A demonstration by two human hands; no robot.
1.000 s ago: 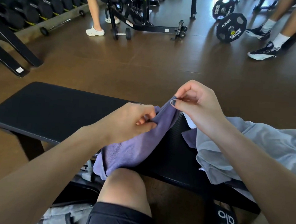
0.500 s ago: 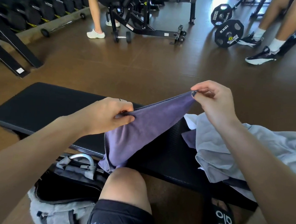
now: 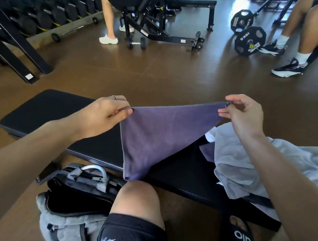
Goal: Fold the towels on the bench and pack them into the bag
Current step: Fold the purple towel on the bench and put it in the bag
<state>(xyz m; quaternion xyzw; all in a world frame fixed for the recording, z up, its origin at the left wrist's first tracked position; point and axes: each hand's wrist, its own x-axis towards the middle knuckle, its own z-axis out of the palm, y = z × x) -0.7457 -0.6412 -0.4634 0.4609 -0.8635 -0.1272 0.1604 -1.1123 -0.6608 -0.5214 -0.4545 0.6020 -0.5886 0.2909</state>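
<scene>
A purple towel [image 3: 159, 135] hangs stretched in the air above the black bench [image 3: 61, 111]. My left hand [image 3: 102, 114] pinches its left corner and my right hand [image 3: 243, 115] pinches its right corner. The towel's lower tip hangs down to my knee. A crumpled grey towel [image 3: 245, 164] lies on the bench's right part, with a bit of another purple cloth [image 3: 207, 152] under it. The grey and black bag [image 3: 77, 195] stands open on the floor in front of the bench, left of my knee.
Brown floor lies beyond the bench. A dumbbell rack [image 3: 39, 12] runs along the far left. A seated person [image 3: 113, 13] on a black machine and a small dumbbell [image 3: 136, 43] are at the back. Weight plates [image 3: 249, 41] and another person's legs [image 3: 301, 36] are at the far right.
My hands have moved apart, spreading the bunched purple towel into a taut sheet. The open bag has come into view below my left arm.
</scene>
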